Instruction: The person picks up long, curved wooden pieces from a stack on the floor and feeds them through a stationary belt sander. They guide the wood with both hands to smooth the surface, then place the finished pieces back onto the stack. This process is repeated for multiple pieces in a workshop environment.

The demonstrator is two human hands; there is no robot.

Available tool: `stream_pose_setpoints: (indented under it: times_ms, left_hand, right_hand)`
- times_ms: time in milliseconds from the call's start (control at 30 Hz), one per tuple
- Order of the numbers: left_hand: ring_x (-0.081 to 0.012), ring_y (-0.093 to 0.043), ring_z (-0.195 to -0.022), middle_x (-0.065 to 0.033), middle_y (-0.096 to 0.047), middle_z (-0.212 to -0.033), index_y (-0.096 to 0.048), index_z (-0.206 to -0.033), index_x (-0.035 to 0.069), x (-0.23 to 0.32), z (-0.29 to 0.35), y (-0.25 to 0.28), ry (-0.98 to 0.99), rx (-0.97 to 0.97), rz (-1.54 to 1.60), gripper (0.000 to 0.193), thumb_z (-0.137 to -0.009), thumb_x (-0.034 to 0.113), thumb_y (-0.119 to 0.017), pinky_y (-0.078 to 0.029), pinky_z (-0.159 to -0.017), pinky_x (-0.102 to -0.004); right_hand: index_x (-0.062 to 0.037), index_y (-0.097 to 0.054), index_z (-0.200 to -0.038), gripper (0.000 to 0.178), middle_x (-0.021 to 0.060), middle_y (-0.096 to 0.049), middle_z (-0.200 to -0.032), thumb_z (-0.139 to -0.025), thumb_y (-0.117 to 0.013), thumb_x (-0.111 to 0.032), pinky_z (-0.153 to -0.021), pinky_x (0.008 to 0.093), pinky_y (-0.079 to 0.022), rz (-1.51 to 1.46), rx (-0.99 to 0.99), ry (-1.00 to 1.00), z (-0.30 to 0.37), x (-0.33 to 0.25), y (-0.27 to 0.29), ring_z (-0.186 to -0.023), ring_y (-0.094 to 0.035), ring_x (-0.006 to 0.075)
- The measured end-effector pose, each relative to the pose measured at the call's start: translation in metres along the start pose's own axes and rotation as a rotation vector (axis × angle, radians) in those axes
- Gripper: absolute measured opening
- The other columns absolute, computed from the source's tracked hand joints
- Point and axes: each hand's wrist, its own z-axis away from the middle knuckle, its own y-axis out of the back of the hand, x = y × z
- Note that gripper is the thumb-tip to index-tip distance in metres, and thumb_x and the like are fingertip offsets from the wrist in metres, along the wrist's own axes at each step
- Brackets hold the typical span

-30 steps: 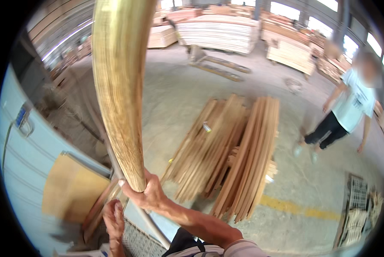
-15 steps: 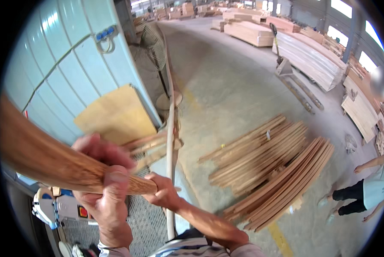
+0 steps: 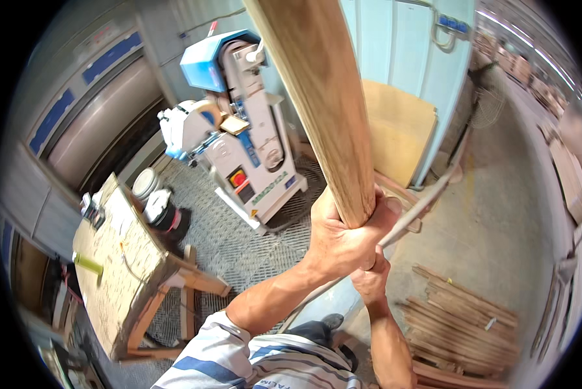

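Note:
A long brown piece of wood (image 3: 327, 104) rises in front of me, its upper end running past the top of the picture. My left hand (image 3: 346, 236) is closed around it near the lower end. Just beneath, my right hand (image 3: 371, 279) is closed at the wood's bottom end, which the hands largely hide. Beyond the wood on the left stands a white and blue belt sanding machine (image 3: 245, 162) with a red button on a yellow ground.
At left is a worn wooden workbench (image 3: 119, 259), with a black bucket (image 3: 172, 220) beside it. A yellowish board (image 3: 401, 133) leans against the pale blue wall (image 3: 395, 55). Stacked wooden strips (image 3: 460, 327) lie on the floor at right, near a pale hose (image 3: 427, 201).
My view has swung left, toward the sanding machine and workbench. The wood now stands more upright, and my left hand has gone from a loose hold to a wrapped grip near its lower end.

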Motion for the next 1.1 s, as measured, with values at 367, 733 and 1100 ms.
stream_pose_setpoints:
  times_ms: [367, 733, 1100]
  left_hand:
    - [-0.0165, -0.063, -0.089, -0.0047, -0.061, -0.099, -0.051, -0.119, 0.003, 0.021, 0.030, 0.092, -0.117, 0.253, -0.358, 0.045, -0.083, 0.018, -0.073, -0.051, -0.079, -0.0310]
    - [-0.0102, -0.045, -0.077, 0.0013, -0.046, -0.084, -0.048, -0.110, 0.008, 0.038, -0.015, 0.264, 0.026, 0.241, 0.164, 0.024, -0.093, 0.021, -0.060, -0.040, -0.077, -0.0285]
    - [-0.0141, -0.036, -0.069, -0.0004, -0.033, -0.072, -0.039, -0.075, 0.009, -0.024, -0.136, 0.415, 0.190, 0.434, 0.377, 0.027, -0.094, 0.018, -0.057, -0.037, -0.071, -0.0323]
  right_hand:
    - [-0.0063, -0.062, -0.091, 0.021, 0.0140, -0.067, -0.076, -0.078, -0.070, -0.021, -0.062, 0.0370, -0.051, -0.060, -0.364, -0.358, 0.038, 0.013, -0.050, -0.071, -0.067, 0.0299]
    - [-0.0071, -0.049, -0.091, 0.031, 0.0111, -0.062, -0.078, -0.067, -0.069, -0.011, -0.059, 0.0406, -0.052, 0.184, -0.279, 0.204, 0.033, 0.010, -0.135, -0.072, -0.064, 0.0317]
    - [-0.0005, -0.053, -0.099, 0.032, 0.0142, -0.062, -0.086, -0.069, -0.064, -0.003, -0.075, 0.0417, -0.051, 0.586, -0.147, 0.239, -0.059, -0.010, -0.293, -0.083, -0.063, 0.0272]
